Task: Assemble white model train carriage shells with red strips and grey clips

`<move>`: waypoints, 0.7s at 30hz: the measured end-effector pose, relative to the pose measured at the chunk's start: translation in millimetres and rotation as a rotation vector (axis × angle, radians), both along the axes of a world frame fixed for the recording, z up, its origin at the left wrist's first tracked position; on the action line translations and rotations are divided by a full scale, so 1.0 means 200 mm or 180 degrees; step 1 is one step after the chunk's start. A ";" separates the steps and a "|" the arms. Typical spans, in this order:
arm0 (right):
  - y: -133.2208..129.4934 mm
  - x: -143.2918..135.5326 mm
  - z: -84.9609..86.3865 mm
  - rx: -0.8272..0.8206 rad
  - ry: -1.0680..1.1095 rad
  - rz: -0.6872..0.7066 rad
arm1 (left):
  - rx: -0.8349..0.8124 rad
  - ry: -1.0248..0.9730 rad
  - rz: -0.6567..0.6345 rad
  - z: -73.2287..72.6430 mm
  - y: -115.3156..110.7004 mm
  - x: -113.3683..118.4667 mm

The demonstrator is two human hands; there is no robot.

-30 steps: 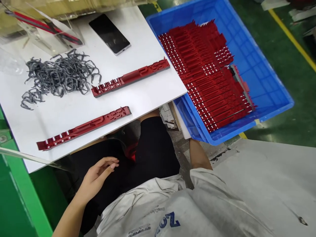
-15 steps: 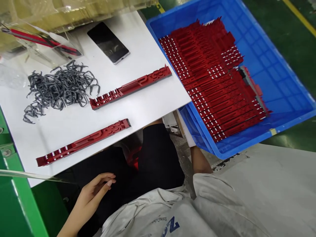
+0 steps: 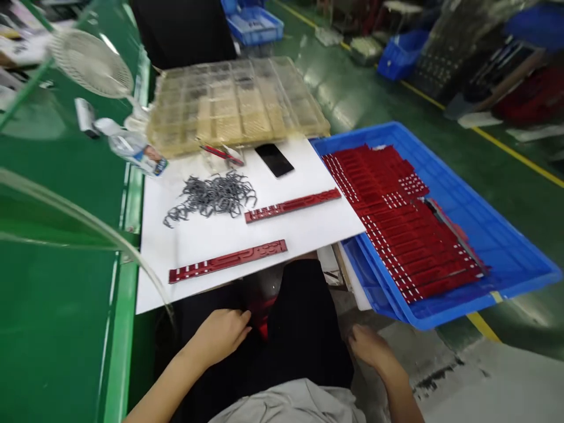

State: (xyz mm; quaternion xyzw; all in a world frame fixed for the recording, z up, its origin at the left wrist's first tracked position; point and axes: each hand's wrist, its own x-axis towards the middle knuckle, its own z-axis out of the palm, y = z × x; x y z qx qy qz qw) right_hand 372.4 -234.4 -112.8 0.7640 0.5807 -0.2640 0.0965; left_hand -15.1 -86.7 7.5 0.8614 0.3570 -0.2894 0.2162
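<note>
My left hand point(image 3: 224, 335) rests over my left thigh below the table's front edge. Its fingers are loosely bent with a gap to the thumb, and I see nothing in them. My right hand point(image 3: 366, 343) hangs beside my right thigh, its fingers curled inward, blurred and partly hidden. Neither hand touches the parts on the white table point(image 3: 317, 226). Nearest the front edge lies a long red plastic strip point(image 3: 229, 260) with slots at its left end. A second red strip point(image 3: 293, 205) lies behind it. To its left is a tangled heap of grey bent clips point(image 3: 215, 194).
A blue crate point(image 3: 506, 252) at the right holds rows of red strips. A black phone point(image 3: 274, 160), a red-handled tool point(image 3: 215, 151) and a clear bottle point(image 3: 136, 153) lie toward the back. Behind them is a yellowish compartment tray point(image 3: 238, 106). A white fan point(image 3: 94, 64) stands at the left.
My view has lifted and widened, showing the fan, bottle and floor beyond. My right hand has come into sight beside my thigh. The strips, clips and phone keep their places.
</note>
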 end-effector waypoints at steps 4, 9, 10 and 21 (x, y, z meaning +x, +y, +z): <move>0.40 -0.23 0.21 0.0589 -0.0293 0.0310 | 0.0112 0.0033 -0.0007 -0.04 0.03 0.04; 0.83 -0.77 0.24 0.0489 0.0016 0.1566 | 0.0264 -0.0161 -0.0015 -0.12 0.03 0.00; 0.87 -0.86 0.21 0.0308 0.0059 0.1808 | 0.0296 -0.0203 -0.0018 -0.13 0.02 0.00; 1.02 -1.10 0.01 -0.0847 -0.0138 0.2162 | 0.0364 -0.0912 -0.0048 -0.22 -0.02 -0.01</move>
